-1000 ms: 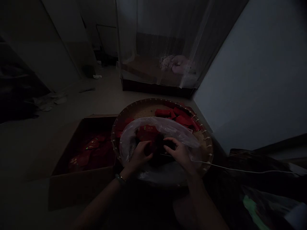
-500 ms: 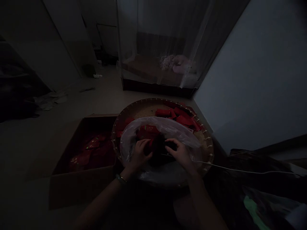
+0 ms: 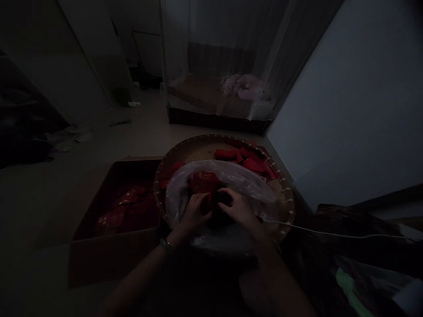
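In the dim light a round woven bamboo tray (image 3: 198,152) stands before me, a clear plastic bag (image 3: 180,174) spread open on it. Inside the bag lie dark contents and a red packet (image 3: 205,176) with gold print. My left hand (image 3: 194,213), a bangle on its wrist, is closed on a small red packet (image 3: 206,202) over the bag. Beside it my right hand (image 3: 239,209) has its fingers curled inward near that packet's opening; what they hold is too dark to make out. A white cord (image 3: 317,232) runs rightward from beneath my right hand.
More red packets (image 3: 254,164) lie along the tray's far right rim. At the left stands an open cardboard box (image 3: 109,259) holding red packets (image 3: 128,196). Behind are a netted bed (image 3: 211,97) and, to the right, a pale wall (image 3: 357,110). Dark bags (image 3: 357,229) lie right.
My right hand has shifted left, bringing its fingers close to the red packet in my left hand. The left hand stays nearly where it was.
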Available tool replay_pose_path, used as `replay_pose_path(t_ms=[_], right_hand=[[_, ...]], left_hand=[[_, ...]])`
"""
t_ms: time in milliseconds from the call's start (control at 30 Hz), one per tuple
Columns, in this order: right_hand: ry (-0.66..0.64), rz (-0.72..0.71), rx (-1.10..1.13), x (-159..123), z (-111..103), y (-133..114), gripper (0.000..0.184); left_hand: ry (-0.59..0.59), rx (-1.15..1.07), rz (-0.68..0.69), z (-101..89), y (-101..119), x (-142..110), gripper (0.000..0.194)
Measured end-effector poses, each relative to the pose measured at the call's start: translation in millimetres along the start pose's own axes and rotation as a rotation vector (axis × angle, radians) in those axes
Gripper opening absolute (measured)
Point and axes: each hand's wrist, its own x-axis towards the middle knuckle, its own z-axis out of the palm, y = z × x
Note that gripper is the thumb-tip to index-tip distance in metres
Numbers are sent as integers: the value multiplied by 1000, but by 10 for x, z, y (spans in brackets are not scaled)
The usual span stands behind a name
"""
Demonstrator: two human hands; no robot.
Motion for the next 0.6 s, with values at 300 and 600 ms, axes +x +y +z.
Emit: replay_pose_path(t_ms=[300,600], right_hand=[[-24,-104,-157,13,5,78,22],[-175,-101,-293,69,125,148,25]], left_hand=[[-46,6,-10,10,-11,0,63],[-85,47,21,75,-63,-12,60]])
